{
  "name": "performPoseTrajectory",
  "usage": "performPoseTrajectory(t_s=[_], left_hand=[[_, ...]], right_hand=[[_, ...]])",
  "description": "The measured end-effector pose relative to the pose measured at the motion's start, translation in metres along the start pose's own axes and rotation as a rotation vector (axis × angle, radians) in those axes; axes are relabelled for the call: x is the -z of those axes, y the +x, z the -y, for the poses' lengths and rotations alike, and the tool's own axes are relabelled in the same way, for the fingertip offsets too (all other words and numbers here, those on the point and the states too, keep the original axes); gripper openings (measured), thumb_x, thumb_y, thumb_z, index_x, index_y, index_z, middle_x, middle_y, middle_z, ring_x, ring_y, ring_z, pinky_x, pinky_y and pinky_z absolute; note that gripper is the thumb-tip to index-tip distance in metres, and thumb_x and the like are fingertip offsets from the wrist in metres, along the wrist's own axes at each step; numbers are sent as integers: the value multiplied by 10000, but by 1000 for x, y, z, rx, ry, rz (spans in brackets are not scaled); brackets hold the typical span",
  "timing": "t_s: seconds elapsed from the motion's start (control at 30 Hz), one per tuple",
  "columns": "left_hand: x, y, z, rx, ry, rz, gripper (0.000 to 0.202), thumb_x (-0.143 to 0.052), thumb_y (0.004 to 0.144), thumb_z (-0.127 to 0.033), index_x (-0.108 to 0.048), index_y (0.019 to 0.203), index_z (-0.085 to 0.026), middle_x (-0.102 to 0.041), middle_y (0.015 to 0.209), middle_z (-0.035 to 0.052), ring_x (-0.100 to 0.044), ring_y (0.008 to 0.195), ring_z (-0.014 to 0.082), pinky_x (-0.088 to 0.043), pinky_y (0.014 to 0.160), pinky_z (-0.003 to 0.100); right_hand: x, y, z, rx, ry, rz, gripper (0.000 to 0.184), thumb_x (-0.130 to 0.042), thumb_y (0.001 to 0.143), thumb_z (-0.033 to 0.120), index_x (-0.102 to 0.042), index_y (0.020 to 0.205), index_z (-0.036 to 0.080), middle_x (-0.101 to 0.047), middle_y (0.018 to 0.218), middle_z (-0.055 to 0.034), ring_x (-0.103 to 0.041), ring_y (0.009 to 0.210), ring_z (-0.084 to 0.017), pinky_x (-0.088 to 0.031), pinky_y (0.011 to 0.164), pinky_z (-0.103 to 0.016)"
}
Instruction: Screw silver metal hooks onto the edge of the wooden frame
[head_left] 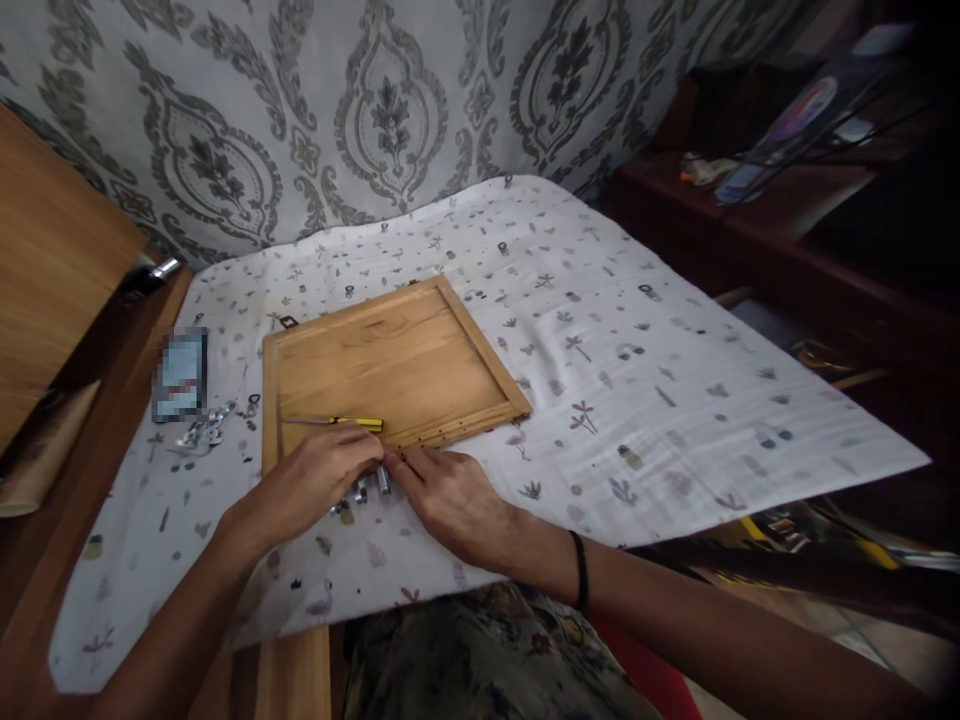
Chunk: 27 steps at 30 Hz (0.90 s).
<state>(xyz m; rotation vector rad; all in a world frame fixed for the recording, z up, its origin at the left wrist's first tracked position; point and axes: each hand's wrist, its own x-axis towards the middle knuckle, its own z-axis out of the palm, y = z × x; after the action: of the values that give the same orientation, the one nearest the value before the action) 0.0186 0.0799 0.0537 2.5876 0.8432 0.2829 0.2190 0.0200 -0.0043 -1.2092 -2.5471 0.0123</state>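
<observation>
A framed wooden cabinet door (375, 350) lies on the cloth, with small dark holes along its near edge. At that edge a silver metal hinge (384, 482) sticks out between my two hands, partly hidden by the fingers. My left hand (326, 470) is closed, its fingertips pinched at the hinge. From the other side my right hand (457, 500) is closed too, thumb and forefinger meeting the left fingertips there. Whatever tiny part is between the fingertips cannot be made out. Just beyond my left hand, a yellow-handled screwdriver (358, 423) rests on the door.
Several loose metal hinge parts (206, 430) lie left of the door, near a phone (180, 375). A white patterned cloth (600, 400) covers the table. A wooden cabinet (60, 260) stands at left; a dark red shelf with a bottle (787, 130) is at right.
</observation>
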Motion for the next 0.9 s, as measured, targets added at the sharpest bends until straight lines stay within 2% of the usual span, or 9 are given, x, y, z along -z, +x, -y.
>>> performPoseTrajectory(t_s=[0.1,0.3,0.5,0.73,0.9], left_hand=[[-3,-3,1,22,-1,-40,183,-522,980,-93,-670,963,-199,-714,948,32,-677,873,170,-516,761,268],[0,-3,-2,63,28,-67,157,-560,974,-150,-670,1063,-216,-736,989,33,-704,892,180,-550,780,279],[-1,-3,-4,79,70,-66,101,-576,971,-160,-663,955,-209,-717,925,24,-687,847,180,-520,740,277],[-6,1,-3,46,76,-92,186,-522,988,-111,-639,866,-188,-700,843,18,-664,775,168,-471,685,264],[-5,2,-5,59,21,-66,212,-501,980,-72,-630,857,-186,-682,829,9,-648,773,156,-463,683,255]], right_hand=[[0,0,0,-2,-6,-2,358,-570,935,64,-575,1293,58,-701,953,-101,-652,808,-207,-498,613,-313],[-1,-1,-1,7,15,-18,410,-558,931,52,-534,1341,42,-693,926,-99,-653,819,-206,-507,626,-310],[-2,-1,0,5,8,-38,390,-549,941,55,-542,1330,37,-692,922,-108,-655,817,-204,-502,625,-305],[0,1,0,5,0,-5,360,-541,957,82,-566,1314,38,-696,941,-102,-656,805,-218,-521,624,-326],[2,1,0,9,17,-1,332,-536,965,86,-571,1292,41,-690,928,-100,-652,799,-221,-519,620,-331]])
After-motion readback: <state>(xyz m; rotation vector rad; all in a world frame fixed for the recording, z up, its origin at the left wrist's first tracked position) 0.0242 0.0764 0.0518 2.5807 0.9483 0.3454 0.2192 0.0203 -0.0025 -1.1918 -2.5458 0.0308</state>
